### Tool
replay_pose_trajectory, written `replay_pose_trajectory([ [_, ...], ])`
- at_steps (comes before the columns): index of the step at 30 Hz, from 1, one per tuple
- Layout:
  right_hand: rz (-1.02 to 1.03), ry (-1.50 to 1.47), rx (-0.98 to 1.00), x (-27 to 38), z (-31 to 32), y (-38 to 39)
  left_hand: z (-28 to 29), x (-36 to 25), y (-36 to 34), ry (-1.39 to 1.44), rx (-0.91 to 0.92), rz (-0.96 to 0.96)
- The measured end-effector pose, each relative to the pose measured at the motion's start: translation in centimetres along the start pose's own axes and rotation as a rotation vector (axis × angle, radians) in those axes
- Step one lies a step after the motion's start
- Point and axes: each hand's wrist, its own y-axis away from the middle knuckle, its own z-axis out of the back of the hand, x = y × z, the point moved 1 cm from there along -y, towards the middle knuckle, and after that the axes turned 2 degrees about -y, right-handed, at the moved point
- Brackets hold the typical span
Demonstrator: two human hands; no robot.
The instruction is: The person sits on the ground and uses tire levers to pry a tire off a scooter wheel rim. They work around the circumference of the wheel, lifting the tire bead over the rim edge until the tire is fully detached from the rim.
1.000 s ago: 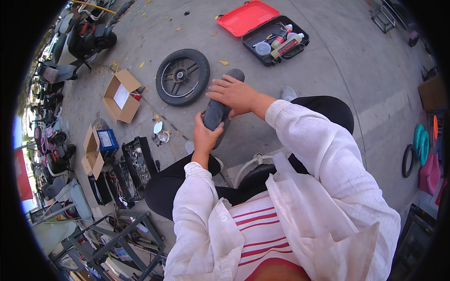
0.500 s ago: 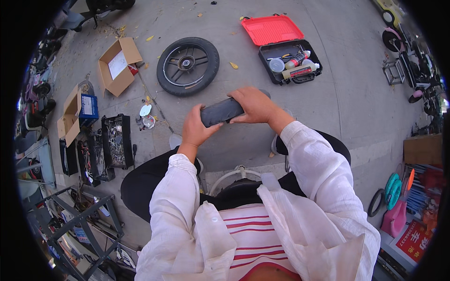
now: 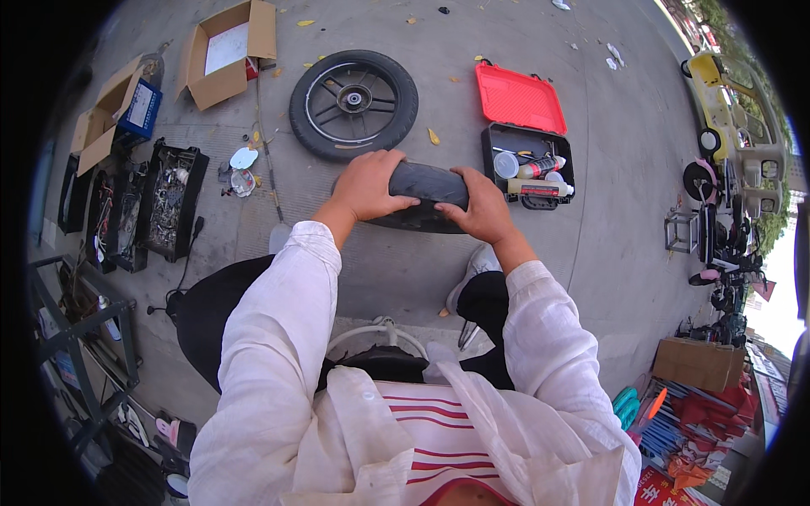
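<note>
My left hand and my right hand grip a black rubber tyre between them, thumbs on the near side and fingers over the far side. The tyre stands upright, tread facing up, in front of my knees. Most of its lower part is hidden by its own tread and my hands, so I cannot tell whether a rim sits in it. Just beyond my left hand, a spoked black wheel lies flat on the ground. To the right of it, past my right hand, is a black toolbox with its red lid raised.
Bottles and a round tub fill the toolbox. At left are cardboard boxes, black trays of small metal parts and a metal frame. A long thin rod lies on the concrete. Parked vehicles line the far right.
My view has swung to the right. Both hands have shifted along the tyre, and more of its tread now shows between them, lying more level.
</note>
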Motion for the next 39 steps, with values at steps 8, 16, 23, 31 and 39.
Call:
replay_pose_trajectory([
  [8, 0.002, 0.02, -0.079, -0.3, -0.7, -0.8, -0.7, 1.1, -1.0, 0.021, -0.096, -0.03],
  [16, -0.011, 0.061, -0.116, -0.6, -1.2, -0.8, -0.9, 1.1, -1.1, -0.014, -0.07, 0.001],
  [23, 0.008, 0.09, -0.112, -0.3, -1.6, -0.7, -1.0, 1.4, -0.5, -0.003, -0.092, -0.012],
  [31, -0.001, 0.128, -0.095, 0.5, -1.7, -0.3, -0.8, 1.4, 0.1, -0.004, -0.095, -0.024],
  [39, -0.041, 0.158, -0.065, 1.3, -1.7, -0.3, -0.5, 1.4, 0.7, -0.02, -0.136, -0.044],
])
